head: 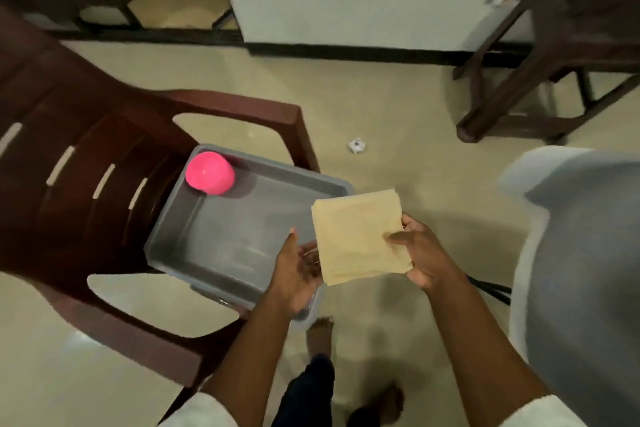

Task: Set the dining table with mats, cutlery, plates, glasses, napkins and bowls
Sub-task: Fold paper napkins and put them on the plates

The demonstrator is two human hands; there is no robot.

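My right hand (pixel 420 255) pinches a stack of folded beige napkins (pixel 356 236) by its right edge, holding it over the near right corner of a grey plastic tub (pixel 221 263). My left hand (pixel 298 270) is just left of the stack with its fingers spread, palm turned toward the napkins; whether it touches them is hard to tell. The tub rests on the seat of a brown plastic chair (pixel 86 156). A pink bowl (pixel 210 173) lies in the tub's far left corner. The rest of the tub looks bare.
A table edge under a grey cloth (pixel 581 270) fills the right side. A dark wooden chair or stand (pixel 540 80) is at the far right. A crumpled white paper scrap (pixel 357 145) lies on the tiled floor. My feet show below.
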